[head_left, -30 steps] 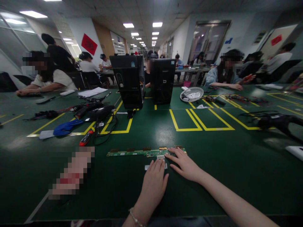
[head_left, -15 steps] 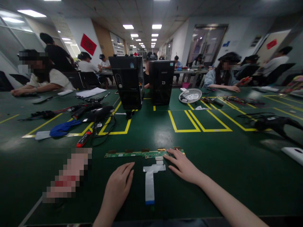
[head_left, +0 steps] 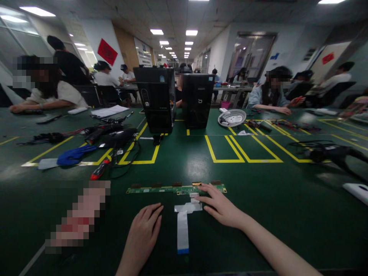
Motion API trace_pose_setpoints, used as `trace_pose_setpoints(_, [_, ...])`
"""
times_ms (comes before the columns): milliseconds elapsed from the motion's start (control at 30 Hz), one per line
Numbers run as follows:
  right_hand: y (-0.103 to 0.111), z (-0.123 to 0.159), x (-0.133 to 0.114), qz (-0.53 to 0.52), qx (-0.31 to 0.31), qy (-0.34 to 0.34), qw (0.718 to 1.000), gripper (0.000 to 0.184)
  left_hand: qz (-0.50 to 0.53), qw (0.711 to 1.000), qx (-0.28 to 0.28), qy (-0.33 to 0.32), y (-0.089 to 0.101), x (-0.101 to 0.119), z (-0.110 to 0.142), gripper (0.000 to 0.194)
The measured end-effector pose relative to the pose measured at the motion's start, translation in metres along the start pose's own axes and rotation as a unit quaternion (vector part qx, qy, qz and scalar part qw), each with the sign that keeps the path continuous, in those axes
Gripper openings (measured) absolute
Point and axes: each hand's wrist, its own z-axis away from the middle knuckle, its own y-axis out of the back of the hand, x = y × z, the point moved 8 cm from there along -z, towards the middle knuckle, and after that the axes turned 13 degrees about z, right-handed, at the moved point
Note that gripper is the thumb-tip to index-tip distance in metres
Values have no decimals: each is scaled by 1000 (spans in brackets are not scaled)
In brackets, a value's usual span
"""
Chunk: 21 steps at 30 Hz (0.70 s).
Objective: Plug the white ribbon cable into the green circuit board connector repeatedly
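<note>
Green and narrow, the circuit board [head_left: 165,189] runs left to right beyond both hands, its white ribbon cable [head_left: 183,232] pointing back toward the wearer. The right hand's [head_left: 222,207] fingers spread at the board, perhaps touching it; the left hand's [head_left: 143,234] lie nearly together on the dark-green table [head_left: 244,249], in a lamplit workroom.

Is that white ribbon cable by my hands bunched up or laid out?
Laid out: the ribbon cable lies flat, its blue end toward you, with a sideways bend near the circuit board.
</note>
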Motion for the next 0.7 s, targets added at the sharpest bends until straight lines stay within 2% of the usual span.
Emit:
trace_pose_setpoints(200, [-11, 1, -3, 1, -59, 21, 998, 52, -2, 1000, -2, 2, -2, -1, -2, 31])
trace_pose_setpoints(433, [-8, 4, -5, 2, -72, 5, 997, 54, 1, 1000, -5, 7, -2, 0, -1, 31])
trace_pose_setpoints(567, [-3, 17, -1, 13, -88, -41, 995, 57, -1, 1000, -1, 4, -2, 3, -2, 31])
trace_pose_setpoints(700, [0, 44, 20, 23, -90, -113, 989, 55, -5, 1000, 0, 5, -1, 5, -2, 32])
